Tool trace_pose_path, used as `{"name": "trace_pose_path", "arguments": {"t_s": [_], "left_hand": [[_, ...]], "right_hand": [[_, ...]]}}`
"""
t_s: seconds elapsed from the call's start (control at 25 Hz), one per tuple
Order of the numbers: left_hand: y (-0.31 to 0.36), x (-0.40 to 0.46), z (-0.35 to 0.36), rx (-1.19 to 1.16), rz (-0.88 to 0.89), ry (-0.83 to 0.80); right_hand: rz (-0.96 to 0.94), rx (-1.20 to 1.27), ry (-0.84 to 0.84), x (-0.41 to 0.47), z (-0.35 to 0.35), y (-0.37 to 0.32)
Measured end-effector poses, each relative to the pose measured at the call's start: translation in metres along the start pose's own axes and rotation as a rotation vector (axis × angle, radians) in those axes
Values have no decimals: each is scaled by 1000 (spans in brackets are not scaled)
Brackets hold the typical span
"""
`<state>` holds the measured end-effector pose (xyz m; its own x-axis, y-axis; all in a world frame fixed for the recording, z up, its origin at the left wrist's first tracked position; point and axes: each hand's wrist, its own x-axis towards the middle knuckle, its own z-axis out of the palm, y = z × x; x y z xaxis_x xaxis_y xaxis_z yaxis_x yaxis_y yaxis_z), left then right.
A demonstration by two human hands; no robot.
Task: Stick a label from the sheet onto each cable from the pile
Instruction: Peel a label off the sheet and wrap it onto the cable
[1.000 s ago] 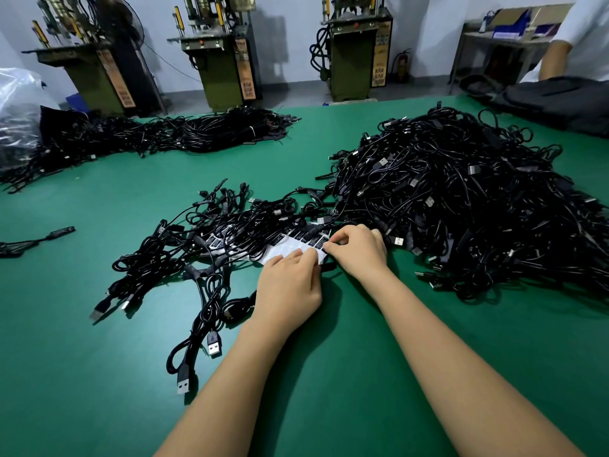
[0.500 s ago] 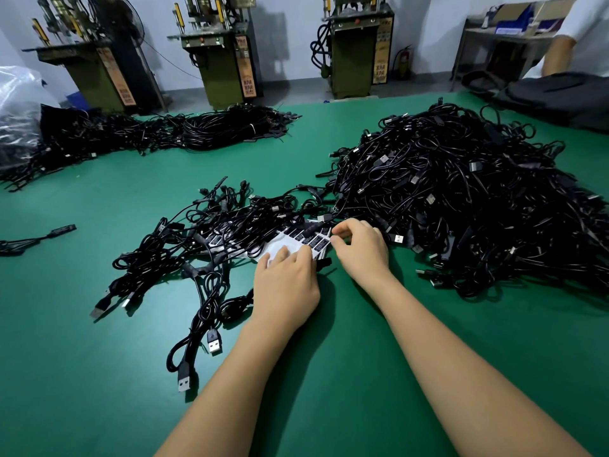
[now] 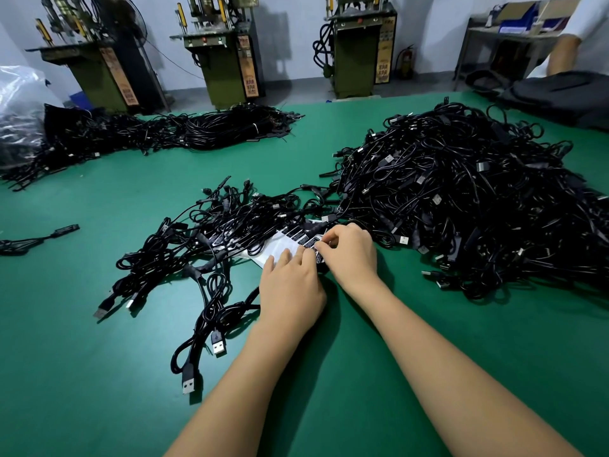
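Note:
A white label sheet (image 3: 280,247) with rows of black labels lies on the green table, partly under black cables. My left hand (image 3: 290,291) lies flat on the sheet's near edge with straight fingers. My right hand (image 3: 351,252) has its fingers curled and pinches a black label (image 3: 319,245) at the sheet's right end. A big pile of black USB cables (image 3: 468,199) rises to the right of my hands. A smaller spread of cables (image 3: 204,245), some with labels on them, lies to the left over the sheet's far edge.
Another long heap of cables (image 3: 158,133) lies at the table's far left, beside a clear plastic bag (image 3: 19,103). One stray cable (image 3: 39,239) sits at the left edge. Green machines (image 3: 227,57) stand behind the table. A person (image 3: 563,54) stands at the far right.
My right hand has slid slightly nearer along the sheet's right end and now pinches a label. My left hand still presses the sheet. The view has shifted a little.

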<state>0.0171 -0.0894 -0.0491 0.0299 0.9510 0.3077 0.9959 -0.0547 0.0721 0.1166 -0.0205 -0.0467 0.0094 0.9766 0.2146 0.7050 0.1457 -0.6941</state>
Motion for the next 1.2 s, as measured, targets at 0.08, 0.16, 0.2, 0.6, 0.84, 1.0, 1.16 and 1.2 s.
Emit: {"name": "trace_pose_path", "arguments": {"t_s": [0.08,0.16,0.2,0.6,0.84,1.0,1.16,1.2], "left_hand": [[1,1,0,4,4,-8],[2,1,-1,-3,4,-15],[2,1,-1,-5,8,-10],[4,-1,-3,-27,23,29],[4,-1,-3,-55,30,54],[4,-1,-2,-66,23,58],[4,-1,-1,-38,13,49],[4,-1,-1,-35,12,49]], "right_hand": [[19,-3,21,-2,2,-2],[45,5,37,-3,2,-4],[58,7,41,-4,3,-6],[128,-36,9,-3,5,-9],[115,-57,21,-4,5,-8],[102,-67,27,-4,5,-10],[113,-59,13,-2,5,-9],[109,-71,5,-2,5,-9]]}}
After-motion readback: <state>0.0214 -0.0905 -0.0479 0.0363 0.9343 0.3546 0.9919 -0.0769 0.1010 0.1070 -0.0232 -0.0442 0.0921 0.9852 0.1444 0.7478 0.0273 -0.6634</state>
